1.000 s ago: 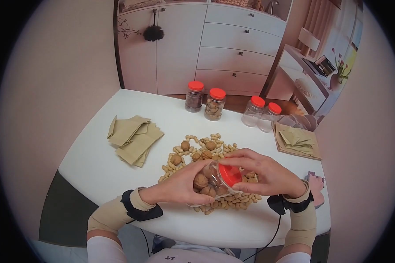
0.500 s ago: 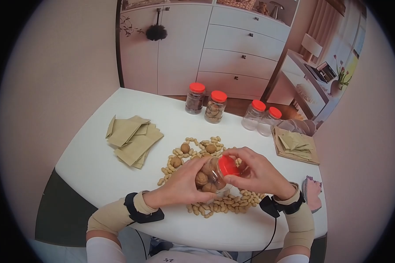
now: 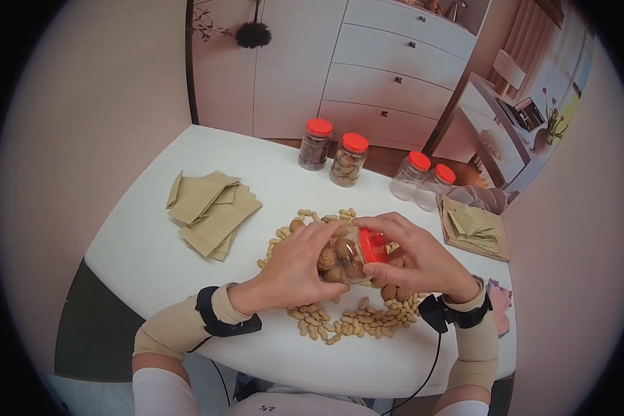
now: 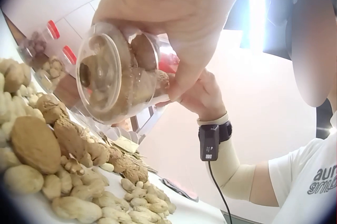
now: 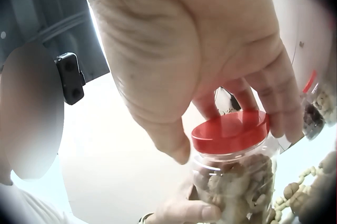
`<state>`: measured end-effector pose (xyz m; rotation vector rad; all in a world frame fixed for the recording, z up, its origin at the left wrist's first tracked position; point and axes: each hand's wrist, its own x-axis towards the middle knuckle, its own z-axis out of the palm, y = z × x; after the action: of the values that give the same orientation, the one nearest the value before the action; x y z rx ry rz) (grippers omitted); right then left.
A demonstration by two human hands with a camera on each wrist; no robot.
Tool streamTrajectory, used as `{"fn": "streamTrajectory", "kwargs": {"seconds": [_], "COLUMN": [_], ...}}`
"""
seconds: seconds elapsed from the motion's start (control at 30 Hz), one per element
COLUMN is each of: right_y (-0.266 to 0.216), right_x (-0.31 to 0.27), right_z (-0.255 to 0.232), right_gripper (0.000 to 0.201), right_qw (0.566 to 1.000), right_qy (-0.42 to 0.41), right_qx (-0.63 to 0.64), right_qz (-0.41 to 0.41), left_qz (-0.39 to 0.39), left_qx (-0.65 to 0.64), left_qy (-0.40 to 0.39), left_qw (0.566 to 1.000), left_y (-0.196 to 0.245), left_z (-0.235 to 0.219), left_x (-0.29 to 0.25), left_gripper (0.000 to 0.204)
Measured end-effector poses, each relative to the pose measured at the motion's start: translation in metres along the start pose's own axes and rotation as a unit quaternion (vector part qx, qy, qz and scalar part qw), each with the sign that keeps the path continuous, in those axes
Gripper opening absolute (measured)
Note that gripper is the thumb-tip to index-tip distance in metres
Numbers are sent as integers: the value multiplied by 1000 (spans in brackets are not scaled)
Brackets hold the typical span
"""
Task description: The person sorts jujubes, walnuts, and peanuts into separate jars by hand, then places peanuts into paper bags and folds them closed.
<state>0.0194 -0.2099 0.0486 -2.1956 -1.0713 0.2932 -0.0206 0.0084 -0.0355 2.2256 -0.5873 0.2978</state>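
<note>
A clear jar [image 3: 344, 261] of walnuts lies tilted between both hands above scattered nuts. My left hand [image 3: 291, 267] grips its body, fingers over the far side and thumb on the near side. The jar's base [image 4: 100, 76] faces the left wrist view, under the left hand [image 4: 168, 3]. On the jar's mouth sits a red lid [image 3: 373, 245]. My right hand [image 3: 428, 262] holds the lid, fingers around the far side and thumb at the near edge. In the right wrist view, the right hand [image 5: 189, 45] arches over the lid [image 5: 230, 133].
Peanuts [image 3: 367, 324] and walnuts [image 3: 395, 292] lie beneath the hands. Behind stand two filled jars [image 3: 315, 147] [image 3: 349, 163] and two clear jars [image 3: 409, 179] [image 3: 435, 188], all red-lidded. Paper bags [image 3: 211, 211] lie left; more paper [image 3: 475, 229] lies right, near a pink item [image 3: 499, 305].
The jar and both hands have moved slightly up in the head view. My right fingers pulled back towards the right around the lid, then reached over its far side again.
</note>
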Motion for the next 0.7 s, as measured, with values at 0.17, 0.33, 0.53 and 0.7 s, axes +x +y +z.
{"fn": "streamTrajectory", "kwargs": {"seconds": [0.17,0.33,0.53,0.7], "right_y": [6,27,96,149], "right_x": [9,29,78,115], "right_z": [4,-24,-56,-65], "right_gripper": [60,62,60,63], "right_qw": [994,991,921,923], "right_qy": [32,113,268,260], "right_qx": [-81,-56,-279,-251], "right_qz": [65,54,51,135], "left_qz": [5,6,-133,-163], "left_qx": [6,29,32,97], "left_qy": [19,50,-102,-138], "left_qw": [1000,998,985,972], "left_y": [-8,-17,-57,-89], "left_z": [9,1,-24,-19], "left_x": [9,18,25,19], "left_gripper": [91,90,78,75]}}
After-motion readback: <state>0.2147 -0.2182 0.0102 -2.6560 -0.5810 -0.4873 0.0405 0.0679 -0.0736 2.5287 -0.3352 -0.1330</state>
